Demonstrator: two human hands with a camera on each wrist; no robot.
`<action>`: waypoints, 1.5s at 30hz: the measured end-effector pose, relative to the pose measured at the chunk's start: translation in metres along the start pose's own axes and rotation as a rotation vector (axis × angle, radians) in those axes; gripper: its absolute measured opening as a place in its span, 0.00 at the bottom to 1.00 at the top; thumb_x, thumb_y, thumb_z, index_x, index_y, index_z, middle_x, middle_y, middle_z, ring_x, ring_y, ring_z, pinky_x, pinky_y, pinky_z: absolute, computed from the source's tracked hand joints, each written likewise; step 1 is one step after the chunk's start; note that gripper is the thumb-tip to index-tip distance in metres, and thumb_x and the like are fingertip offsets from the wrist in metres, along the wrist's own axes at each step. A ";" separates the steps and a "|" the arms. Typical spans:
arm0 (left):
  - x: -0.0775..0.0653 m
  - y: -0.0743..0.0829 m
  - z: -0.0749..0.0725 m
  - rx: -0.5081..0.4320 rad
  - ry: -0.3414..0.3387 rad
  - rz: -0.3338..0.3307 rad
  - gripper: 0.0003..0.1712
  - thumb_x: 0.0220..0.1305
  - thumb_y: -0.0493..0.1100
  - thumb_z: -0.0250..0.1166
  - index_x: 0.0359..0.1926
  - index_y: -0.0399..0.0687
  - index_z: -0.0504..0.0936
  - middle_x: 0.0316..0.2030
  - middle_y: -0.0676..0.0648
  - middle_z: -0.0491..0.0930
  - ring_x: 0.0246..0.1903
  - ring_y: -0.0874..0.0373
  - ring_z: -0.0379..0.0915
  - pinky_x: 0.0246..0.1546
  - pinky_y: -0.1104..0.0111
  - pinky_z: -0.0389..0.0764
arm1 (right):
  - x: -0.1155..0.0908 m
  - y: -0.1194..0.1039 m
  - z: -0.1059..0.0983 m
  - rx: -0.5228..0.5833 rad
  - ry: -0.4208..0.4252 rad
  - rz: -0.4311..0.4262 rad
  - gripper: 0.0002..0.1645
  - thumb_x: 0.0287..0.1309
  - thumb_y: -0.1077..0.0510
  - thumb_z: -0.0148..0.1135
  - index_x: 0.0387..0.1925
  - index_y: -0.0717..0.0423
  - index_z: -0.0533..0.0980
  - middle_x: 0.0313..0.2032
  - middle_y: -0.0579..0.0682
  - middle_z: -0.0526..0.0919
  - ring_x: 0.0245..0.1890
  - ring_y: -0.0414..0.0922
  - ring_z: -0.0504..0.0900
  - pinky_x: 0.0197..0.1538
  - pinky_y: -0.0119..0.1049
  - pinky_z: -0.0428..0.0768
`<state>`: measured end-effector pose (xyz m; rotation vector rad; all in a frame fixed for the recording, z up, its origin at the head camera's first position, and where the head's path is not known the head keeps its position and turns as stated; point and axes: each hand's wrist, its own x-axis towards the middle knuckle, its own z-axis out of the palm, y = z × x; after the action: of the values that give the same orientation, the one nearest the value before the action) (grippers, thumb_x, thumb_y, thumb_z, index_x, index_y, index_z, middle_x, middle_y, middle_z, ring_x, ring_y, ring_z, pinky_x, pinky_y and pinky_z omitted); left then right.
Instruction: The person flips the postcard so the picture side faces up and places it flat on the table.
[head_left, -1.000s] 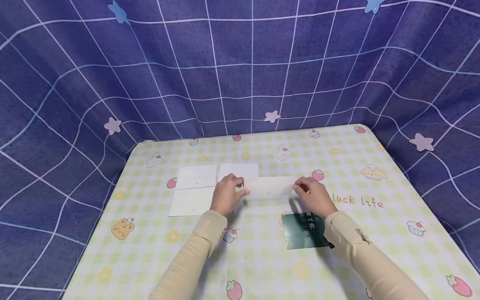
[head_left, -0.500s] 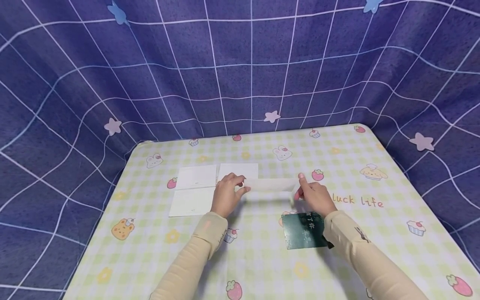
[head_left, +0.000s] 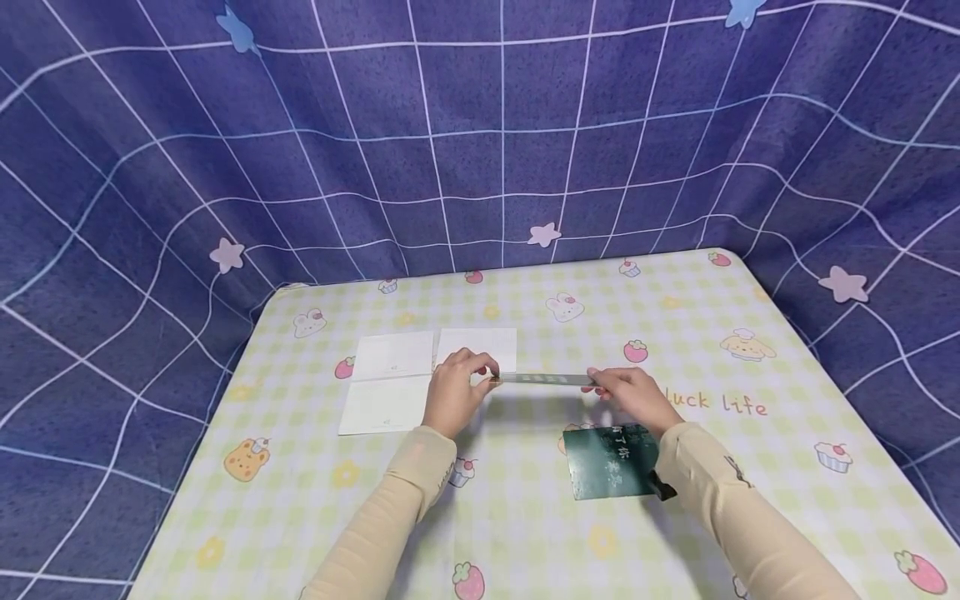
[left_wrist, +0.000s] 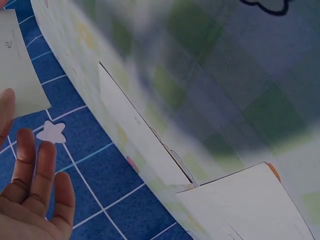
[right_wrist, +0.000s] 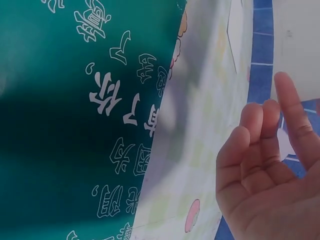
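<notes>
My left hand (head_left: 454,392) and right hand (head_left: 636,396) pinch opposite ends of a thin card (head_left: 543,379), raised above the checked tablecloth (head_left: 300,500). Seen nearly edge-on, its face is hard to read. White cards (head_left: 393,354) lie left; a green card (head_left: 609,467) lies beside my right sleeve (head_left: 705,467).

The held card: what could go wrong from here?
The left hand and right hand hold the held card near opposite ends, so uneven pressure might bend it or let one end slip.

The left hand overlaps the upper-right white card in the head view; lowering it could nudge that card.

The right sleeve partly covers the green card there and may drag it.
</notes>
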<state>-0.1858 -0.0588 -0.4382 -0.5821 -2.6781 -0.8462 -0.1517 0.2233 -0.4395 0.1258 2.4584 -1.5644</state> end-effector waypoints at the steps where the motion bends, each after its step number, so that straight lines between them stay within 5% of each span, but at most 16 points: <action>1: 0.000 0.000 0.000 0.001 -0.004 -0.003 0.11 0.53 0.37 0.78 0.35 0.54 0.86 0.34 0.49 0.82 0.38 0.49 0.80 0.44 0.53 0.79 | 0.000 0.000 0.000 0.010 0.001 0.005 0.26 0.73 0.44 0.55 0.45 0.63 0.83 0.33 0.53 0.82 0.37 0.49 0.76 0.44 0.42 0.73; 10: -0.001 0.006 0.003 0.012 -0.053 -0.010 0.13 0.53 0.33 0.77 0.38 0.52 0.85 0.31 0.49 0.81 0.34 0.52 0.80 0.38 0.57 0.80 | 0.000 0.003 0.002 -0.019 0.054 0.038 0.20 0.72 0.50 0.56 0.48 0.62 0.82 0.35 0.50 0.82 0.36 0.48 0.75 0.39 0.40 0.72; 21: -0.002 0.009 0.007 0.003 -0.081 -0.112 0.19 0.52 0.31 0.76 0.42 0.50 0.79 0.25 0.53 0.79 0.24 0.58 0.72 0.29 0.63 0.73 | 0.000 0.003 0.002 -0.028 0.115 0.032 0.19 0.73 0.50 0.54 0.45 0.61 0.83 0.43 0.55 0.84 0.47 0.52 0.75 0.46 0.41 0.69; 32: -0.003 0.011 0.007 0.043 -0.161 -0.104 0.10 0.56 0.35 0.72 0.41 0.45 0.86 0.27 0.53 0.82 0.24 0.60 0.74 0.27 0.66 0.75 | 0.002 0.004 -0.001 -0.037 0.138 0.023 0.20 0.73 0.50 0.54 0.46 0.61 0.84 0.47 0.57 0.84 0.47 0.52 0.75 0.47 0.42 0.70; 39: -0.003 0.013 0.006 0.002 -0.189 -0.116 0.12 0.67 0.34 0.58 0.44 0.43 0.87 0.33 0.47 0.84 0.22 0.59 0.71 0.26 0.66 0.74 | 0.002 0.005 -0.002 -0.068 0.158 0.011 0.18 0.72 0.51 0.56 0.44 0.60 0.85 0.50 0.58 0.84 0.45 0.52 0.75 0.45 0.40 0.70; 45: -0.001 0.018 0.005 -0.012 -0.231 -0.153 0.17 0.75 0.46 0.53 0.42 0.45 0.87 0.33 0.48 0.83 0.29 0.55 0.75 0.33 0.61 0.78 | 0.001 0.003 -0.005 -0.094 0.181 0.002 0.18 0.72 0.51 0.57 0.43 0.60 0.85 0.46 0.57 0.83 0.40 0.51 0.72 0.41 0.40 0.67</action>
<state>-0.1777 -0.0424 -0.4335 -0.5103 -2.9606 -0.8835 -0.1527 0.2287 -0.4404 0.2651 2.6627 -1.4928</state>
